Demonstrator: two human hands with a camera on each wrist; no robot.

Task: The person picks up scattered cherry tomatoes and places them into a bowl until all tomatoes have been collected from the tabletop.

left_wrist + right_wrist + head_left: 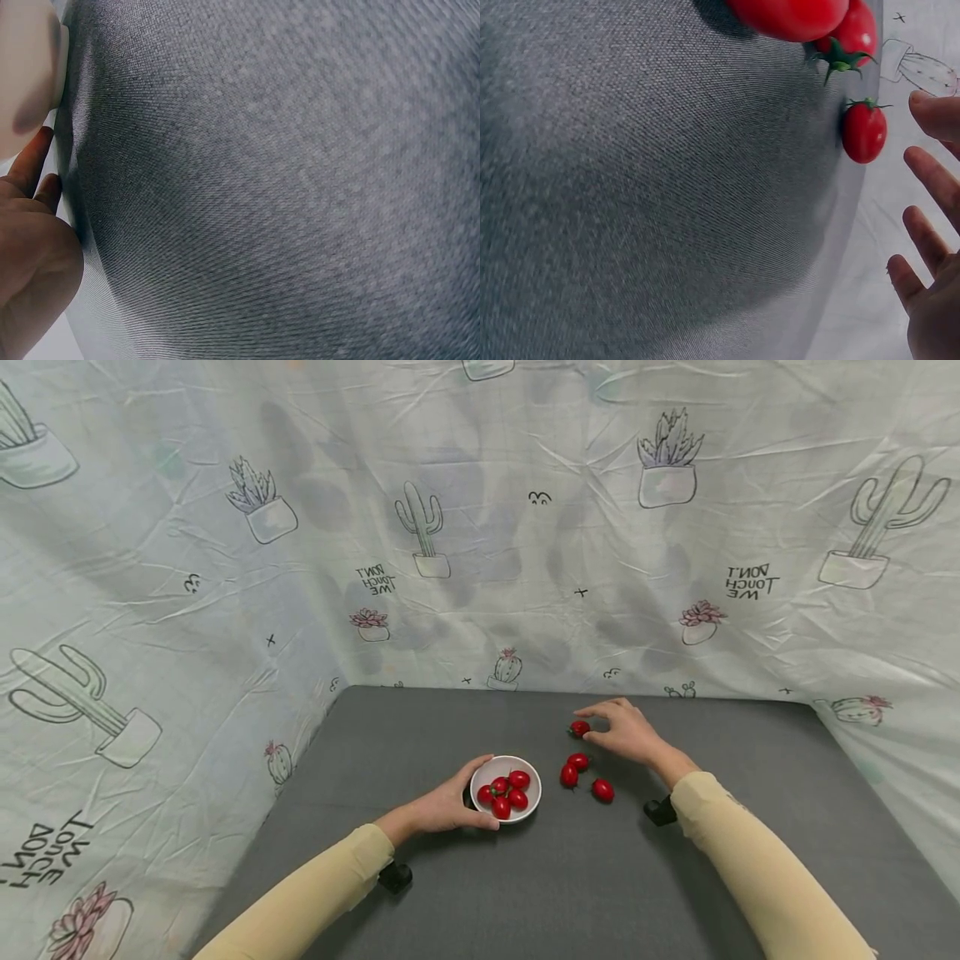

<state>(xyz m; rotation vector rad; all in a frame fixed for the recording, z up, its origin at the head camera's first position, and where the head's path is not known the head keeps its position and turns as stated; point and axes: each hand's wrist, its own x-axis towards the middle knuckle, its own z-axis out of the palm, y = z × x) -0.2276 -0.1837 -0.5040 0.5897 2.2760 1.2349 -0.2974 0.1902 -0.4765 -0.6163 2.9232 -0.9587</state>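
Observation:
A small white bowl [535, 804] holds several red cherry tomatoes [501, 808]. My left hand [448, 803] grips the bowl's left side, thumb at the near rim and fingers along the far side. In the left wrist view, fingertips meet the pale outside of the bowl [26, 75]. My right hand [626, 732] reaches over the far side of the table, thumb and fingers spread around a single cherry tomato [579, 728]. The right wrist view has a gap between those fingers and the tomato [865, 133], whose green stem is on.
Three more cherry tomatoes lie nearer on the dark grey table [480, 893]: two close together [577, 762] and one [602, 790] to their right. A cloth [480, 527] printed with cacti hangs behind the table and along its left side.

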